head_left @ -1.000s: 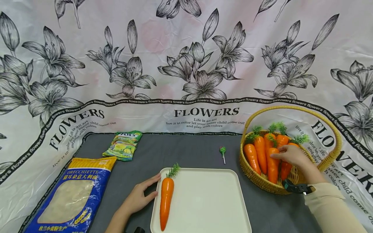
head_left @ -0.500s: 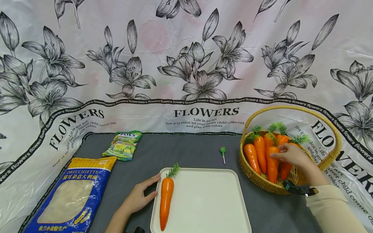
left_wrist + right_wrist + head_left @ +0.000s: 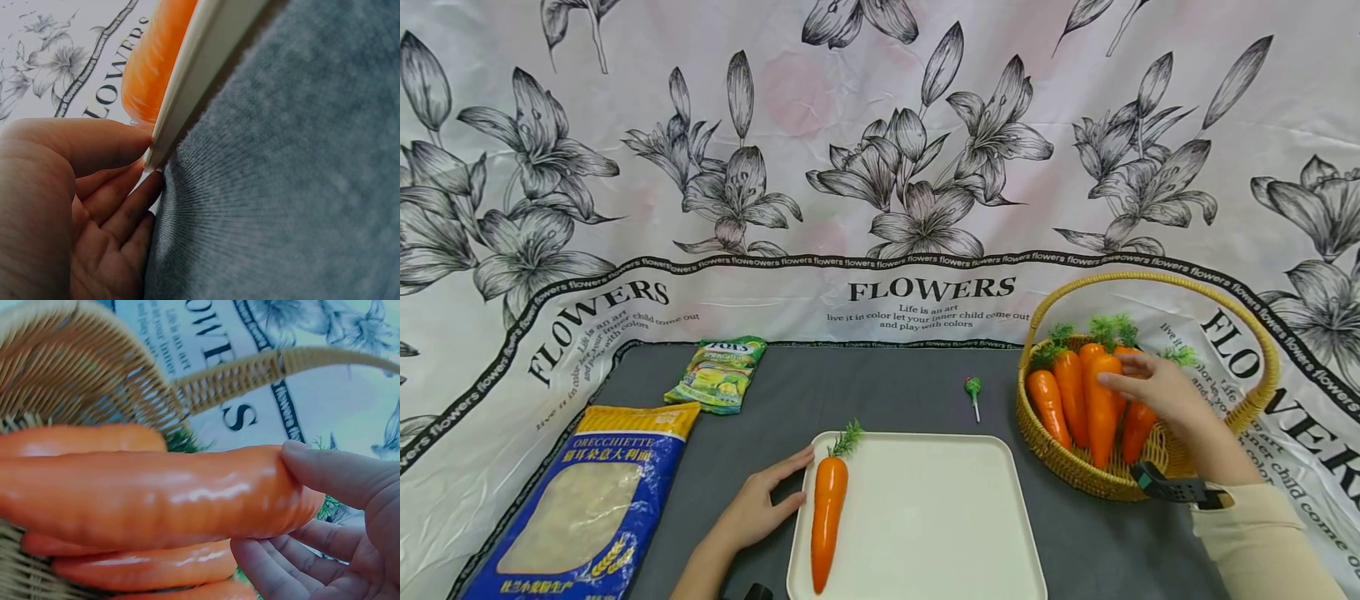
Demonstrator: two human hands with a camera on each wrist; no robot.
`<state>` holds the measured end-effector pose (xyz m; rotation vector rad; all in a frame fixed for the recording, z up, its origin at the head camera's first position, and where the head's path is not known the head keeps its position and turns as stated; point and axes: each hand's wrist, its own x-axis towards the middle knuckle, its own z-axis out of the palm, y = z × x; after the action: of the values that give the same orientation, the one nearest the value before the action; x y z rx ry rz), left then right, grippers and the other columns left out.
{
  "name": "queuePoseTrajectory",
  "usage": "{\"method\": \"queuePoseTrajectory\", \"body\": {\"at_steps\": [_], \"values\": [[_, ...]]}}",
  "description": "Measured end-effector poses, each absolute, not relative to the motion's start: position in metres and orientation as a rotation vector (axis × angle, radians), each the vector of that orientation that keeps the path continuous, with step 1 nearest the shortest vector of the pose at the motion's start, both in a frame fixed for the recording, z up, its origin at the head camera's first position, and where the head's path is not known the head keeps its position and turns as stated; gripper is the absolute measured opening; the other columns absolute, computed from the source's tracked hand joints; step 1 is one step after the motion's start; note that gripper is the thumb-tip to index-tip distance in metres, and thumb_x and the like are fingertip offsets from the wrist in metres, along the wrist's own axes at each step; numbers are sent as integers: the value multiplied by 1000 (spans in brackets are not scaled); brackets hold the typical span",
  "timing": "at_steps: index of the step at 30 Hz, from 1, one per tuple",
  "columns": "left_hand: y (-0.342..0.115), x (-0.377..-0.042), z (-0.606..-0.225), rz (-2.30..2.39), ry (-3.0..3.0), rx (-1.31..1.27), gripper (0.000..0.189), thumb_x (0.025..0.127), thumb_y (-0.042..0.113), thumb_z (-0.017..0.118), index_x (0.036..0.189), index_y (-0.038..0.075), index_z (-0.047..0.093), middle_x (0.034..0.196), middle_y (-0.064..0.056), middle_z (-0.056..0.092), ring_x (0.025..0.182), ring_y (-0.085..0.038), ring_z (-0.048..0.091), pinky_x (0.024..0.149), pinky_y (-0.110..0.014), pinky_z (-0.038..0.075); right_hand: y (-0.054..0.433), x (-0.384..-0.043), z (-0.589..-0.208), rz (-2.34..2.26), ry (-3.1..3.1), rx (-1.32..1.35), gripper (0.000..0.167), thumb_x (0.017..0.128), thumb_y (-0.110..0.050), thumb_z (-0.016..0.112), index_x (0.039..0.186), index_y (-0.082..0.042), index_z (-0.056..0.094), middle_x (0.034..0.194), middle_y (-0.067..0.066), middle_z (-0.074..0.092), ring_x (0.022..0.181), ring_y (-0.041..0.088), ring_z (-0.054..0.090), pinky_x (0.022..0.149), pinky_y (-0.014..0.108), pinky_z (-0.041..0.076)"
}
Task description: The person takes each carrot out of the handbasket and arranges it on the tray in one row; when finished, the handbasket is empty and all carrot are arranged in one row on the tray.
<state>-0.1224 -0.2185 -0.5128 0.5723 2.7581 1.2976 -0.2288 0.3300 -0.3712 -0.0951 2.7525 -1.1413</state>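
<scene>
In the head view my right hand [image 3: 1161,392] pinches an orange carrot [image 3: 1102,417] among several others in the wicker basket [image 3: 1051,454]. The right wrist view shows the thumb on one side of this carrot [image 3: 187,494] near its thick top end, with fingers on the other. My left hand [image 3: 760,510] rests against the left edge of a cream tray [image 3: 932,517]; its fingers are extended and the thumb is apart from them. In the left wrist view, the thumb tip and fingertips touch the tray's edge [image 3: 187,87]. Another carrot [image 3: 828,521] lies lengthwise along the tray's left side.
Left on the grey tabletop [image 3: 865,383] lies a blue pasta bag [image 3: 576,508], with a green candy packet [image 3: 718,375] behind it. A lollipop [image 3: 973,396] sits between tray and basket. The basket's tall handle [image 3: 1150,277] arches over the carrots. Flower-printed cloth [image 3: 925,208] hangs behind.
My right hand has raised the pinched carrot slightly, and its top now stands higher among the others in the basket. The left hand, tray and carrot on it have not moved.
</scene>
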Motion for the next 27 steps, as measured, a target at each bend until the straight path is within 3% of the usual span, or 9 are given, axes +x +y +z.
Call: {"method": "queuePoseTrajectory", "body": {"at_steps": [4,7,8,11,14,15,18,23,27], "values": [[-218,-122,-513,1298,2762,581,51,94,35,59,140,17,49,146,2,45,133,-26,44,105,-50,40,325,-225,-363,-1191,2759,-125,78,94,-39,57,143,13,26,135,39,41,83,-6,57,74,18,52],[-218,-122,-513,1299,2761,579,51,94,35,59,140,17,49,146,2,44,133,-26,43,105,-50,39,321,-221,-356,-1194,2782,-131,78,94,-40,57,144,11,27,135,38,42,81,-12,55,73,17,51],[-218,-122,-513,1300,2761,579,51,94,35,59,140,17,49,146,2,44,133,-26,43,105,-50,39,320,-219,-354,-1192,2793,-131,78,93,-41,57,144,11,27,135,38,42,84,-5,59,72,16,51],[-218,-122,-513,1302,2762,583,51,93,35,59,140,17,49,146,2,44,133,-26,43,105,-49,39,317,-215,-348,-1204,2795,-141,77,94,-41,56,145,9,27,136,36,42,86,-11,55,73,14,49],[-218,-122,-513,1303,2766,586,51,93,34,59,140,17,49,146,2,45,133,-25,44,105,-49,40,313,-209,-343,-1192,2810,-157,74,94,-40,55,145,8,29,138,34,42,104,12,59,73,11,46],[-218,-122,-512,1302,2768,588,51,93,34,60,140,16,49,146,2,45,133,-25,44,105,-48,40,312,-208,-342,-1192,2812,-161,73,95,-40,55,145,7,30,138,33,43,101,4,58,73,11,46],[-218,-122,-511,1304,2766,582,51,93,34,60,140,16,49,146,2,45,133,-25,43,105,-49,40,306,-202,-340,-1220,2805,-186,70,95,-38,55,145,5,31,139,30,42,111,15,54,73,9,44],[-218,-122,-512,1302,2761,575,51,93,34,60,140,17,49,146,3,44,133,-25,43,105,-49,39,295,-193,-345,-1324,2751,-207,66,95,-32,56,145,4,32,137,26,42,94,-18,44,75,8,44],[-219,-122,-512,1288,2762,579,51,93,35,59,141,18,48,147,3,44,134,-26,43,105,-50,39,282,-185,-352,-1379,2707,-208,66,95,-32,57,145,3,31,134,24,43,91,-19,47,76,11,47]]}}
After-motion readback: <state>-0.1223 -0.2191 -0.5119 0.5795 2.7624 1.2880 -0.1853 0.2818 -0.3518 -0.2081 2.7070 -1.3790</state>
